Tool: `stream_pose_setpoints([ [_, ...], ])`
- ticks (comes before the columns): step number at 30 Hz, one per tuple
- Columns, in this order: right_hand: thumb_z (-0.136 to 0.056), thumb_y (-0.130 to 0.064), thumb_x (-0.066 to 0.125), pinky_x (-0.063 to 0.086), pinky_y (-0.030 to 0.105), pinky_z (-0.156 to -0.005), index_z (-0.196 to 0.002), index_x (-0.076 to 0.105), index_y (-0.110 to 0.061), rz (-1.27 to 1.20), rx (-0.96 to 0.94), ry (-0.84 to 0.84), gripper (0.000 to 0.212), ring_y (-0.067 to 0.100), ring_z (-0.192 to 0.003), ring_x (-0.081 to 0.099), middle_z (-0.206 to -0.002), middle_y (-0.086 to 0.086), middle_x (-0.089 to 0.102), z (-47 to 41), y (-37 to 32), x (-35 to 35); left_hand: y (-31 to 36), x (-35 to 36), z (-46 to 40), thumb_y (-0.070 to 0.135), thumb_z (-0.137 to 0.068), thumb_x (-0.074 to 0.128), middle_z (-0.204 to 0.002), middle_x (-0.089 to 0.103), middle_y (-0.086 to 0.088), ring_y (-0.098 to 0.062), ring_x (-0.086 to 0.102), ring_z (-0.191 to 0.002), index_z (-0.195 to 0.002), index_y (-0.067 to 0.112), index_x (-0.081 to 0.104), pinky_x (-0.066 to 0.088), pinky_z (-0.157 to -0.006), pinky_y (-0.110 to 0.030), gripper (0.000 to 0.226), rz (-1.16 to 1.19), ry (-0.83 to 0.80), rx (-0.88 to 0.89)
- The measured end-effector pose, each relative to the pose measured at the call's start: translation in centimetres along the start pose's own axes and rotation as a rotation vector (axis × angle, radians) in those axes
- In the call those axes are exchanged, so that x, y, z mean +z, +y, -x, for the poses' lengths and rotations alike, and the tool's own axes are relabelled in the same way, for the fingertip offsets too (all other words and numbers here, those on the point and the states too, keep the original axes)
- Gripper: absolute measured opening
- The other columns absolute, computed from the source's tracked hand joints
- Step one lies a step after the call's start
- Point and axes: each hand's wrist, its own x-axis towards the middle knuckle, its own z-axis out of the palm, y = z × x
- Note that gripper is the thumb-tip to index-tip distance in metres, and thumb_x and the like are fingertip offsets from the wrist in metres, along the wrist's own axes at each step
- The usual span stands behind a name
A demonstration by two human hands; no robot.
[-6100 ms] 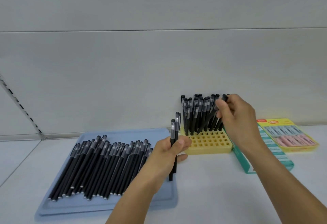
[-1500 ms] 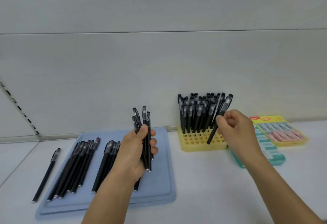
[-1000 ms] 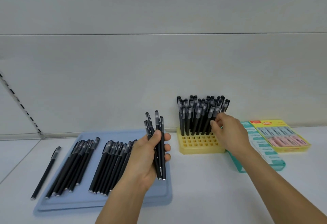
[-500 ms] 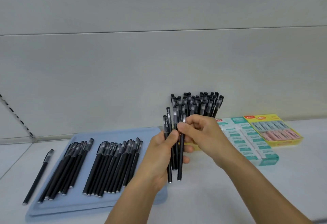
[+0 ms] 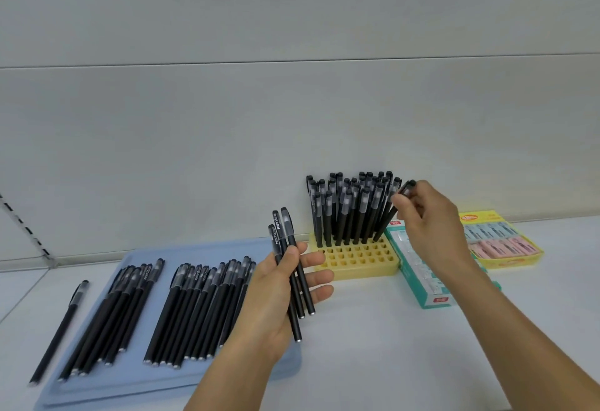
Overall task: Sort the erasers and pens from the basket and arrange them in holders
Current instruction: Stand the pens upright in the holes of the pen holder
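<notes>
White lettering "TEST" readable on caps of pens [image 5: 285,248] held in left hand [image 5: 276,300]. Red labels on green box [image 5: 422,277] and yellow box [image 5: 506,261]: print too small to read.

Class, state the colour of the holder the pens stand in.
Yellow: the pen holder, seen in the head view.

Our left grip [image 5: 285,284] sits low with its forearm reaching up from below, thumb clamping three pens against partly extended fingers. Our right grip [image 5: 422,216] is raised higher and to the right of it, fingertips pinching one pen's cap end.
</notes>
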Motion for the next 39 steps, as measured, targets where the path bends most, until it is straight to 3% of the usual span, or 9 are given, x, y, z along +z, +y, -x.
stream_pose_setpoints([
  [8, -0.097, -0.040, 0.052, 0.052, 0.040, -0.070, -0.086, 0.054, -0.020, 0.161, 0.105, -0.185, 0.023, 0.022, -0.078, 0.062, -0.082, -0.001, 0.068, -0.9, 0.2, 1.5, 0.2, 0.0, 0.3, 0.023, -0.103, 0.043, -0.091, 0.075, -0.011, -0.025, 0.072, -0.074, -0.111, 0.007, 0.062, 0.060, -0.060, -0.036, 0.026, -0.041, -0.013, 0.005],
  [10, -0.094, -0.050, 0.052, 0.047, 0.035, -0.066, -0.096, 0.052, -0.021, 0.265, 0.124, -0.113, 0.029, 0.017, -0.076, 0.058, -0.081, -0.008, 0.063, -0.7, -0.2, 1.0, 0.3, 0.1, 0.5, 0.024, -0.103, 0.043, -0.092, 0.075, -0.011, -0.025, 0.072, -0.074, -0.111, 0.008, 0.062, 0.060, -0.061, -0.036, 0.026, -0.058, -0.041, 0.011],
  [13, -0.088, -0.058, 0.051, 0.043, 0.033, -0.059, -0.096, 0.052, -0.023, 0.005, 0.083, 0.057, 0.036, 0.010, -0.067, 0.056, -0.071, -0.009, 0.058, 1.7, -2.1, 0.4, 0.3, 0.5, 0.6, 0.025, -0.103, 0.044, -0.094, 0.075, -0.011, -0.023, 0.071, -0.073, -0.112, 0.008, 0.062, 0.059, -0.061, -0.034, 0.027, -0.085, -0.091, 0.022],
  [19, -0.087, -0.036, 0.068, 0.044, 0.020, -0.055, -0.075, 0.067, -0.019, -0.433, 0.115, -0.432, 0.021, 0.005, -0.055, 0.057, -0.062, -0.004, 0.066, 3.7, -6.6, 0.6, -0.6, 1.8, 0.9, 0.028, -0.102, 0.046, -0.102, 0.073, -0.015, -0.027, 0.072, -0.084, -0.116, 0.006, 0.061, 0.059, -0.067, -0.035, 0.030, -0.224, -0.318, 0.012],
  [22, -0.090, -0.027, 0.064, 0.035, 0.014, -0.046, -0.075, 0.064, -0.013, -0.485, 0.167, -0.244, 0.021, 0.002, -0.044, 0.044, -0.052, -0.009, 0.055, 2.6, -5.6, -1.0, -0.7, 1.6, 0.7, 0.024, -0.103, 0.043, -0.101, 0.074, -0.016, -0.029, 0.072, -0.094, -0.114, 0.004, 0.061, 0.060, -0.075, -0.034, 0.029, -0.198, -0.267, 0.022],
  [24, -0.093, -0.027, 0.058, 0.039, 0.015, -0.048, -0.083, 0.063, -0.017, -0.392, 0.152, -0.025, 0.015, 0.000, -0.048, 0.052, -0.062, -0.010, 0.061, 1.4, -4.2, -2.4, -0.7, 0.9, 0.4, 0.023, -0.103, 0.042, -0.099, 0.074, -0.014, -0.028, 0.072, -0.093, -0.113, 0.004, 0.060, 0.060, -0.075, -0.035, 0.027, -0.151, -0.182, 0.024],
  [26, -0.095, -0.029, 0.052, 0.048, 0.030, -0.055, -0.091, 0.059, -0.017, -0.182, 0.100, 0.106, 0.015, 0.010, -0.066, 0.063, -0.073, -0.004, 0.064, 0.5, -2.8, -3.2, -0.6, 0.4, 0.3, 0.026, -0.103, 0.042, -0.096, 0.075, -0.012, -0.026, 0.073, -0.081, -0.112, 0.008, 0.059, 0.060, -0.068, -0.037, 0.026, -0.137, -0.117, 0.020],
  [30, -0.097, -0.028, 0.043, 0.053, 0.050, -0.069, -0.095, 0.054, -0.015, 0.050, 0.064, 0.046, 0.017, 0.026, -0.075, 0.062, -0.078, 0.002, 0.065, -0.3, -0.7, -2.6, -0.6, 0.0, 0.3, 0.029, -0.102, 0.044, -0.073, 0.066, -0.003, -0.012, 0.044, -0.047, -0.112, 0.015, 0.063, 0.037, -0.041, -0.024, 0.026, -0.180, -0.053, 0.014],
  [39, -0.099, -0.028, 0.040, 0.047, 0.039, -0.059, -0.094, 0.052, -0.014, 0.288, 0.031, -0.087, 0.019, 0.025, -0.068, 0.056, -0.078, 0.002, 0.062, -1.1, 0.6, -0.7, -0.6, -0.4, 0.1, 0.020, -0.099, 0.042, -0.070, 0.061, -0.005, -0.011, 0.028, -0.042, -0.099, 0.010, 0.046, 0.023, -0.034, -0.021, 0.011, -0.052, -0.026, -0.041],
])
